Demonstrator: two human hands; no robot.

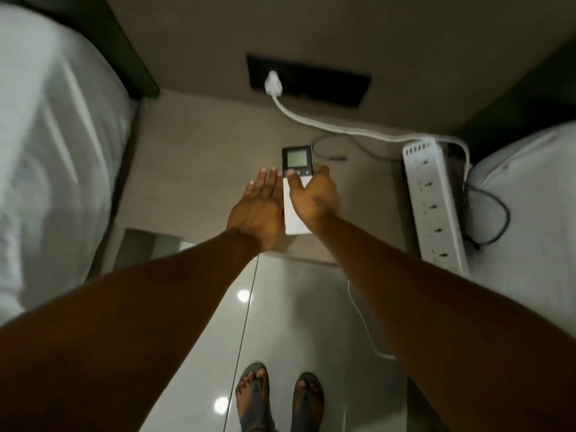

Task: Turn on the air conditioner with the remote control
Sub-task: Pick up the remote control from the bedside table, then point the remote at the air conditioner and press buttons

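Observation:
The remote control (296, 159) lies lengthwise on a beige bedside table (199, 182). It has a white body and a black top end with a pale LCD screen. My right hand (314, 198) covers its middle from the right, with the thumb on its face just below the screen and the fingers curled round its right edge. My left hand (258, 207) is flat and open just left of the remote, fingers stretched forward, holding nothing. No air conditioner is in view.
A white power strip (433, 201) lies along the table's right side, its cable running to a plug (273, 82) in a black wall socket panel (330, 85). White-sheeted beds flank the table at left (46, 151) and right (530, 198). My sandalled feet (280, 397) stand on glossy tiles.

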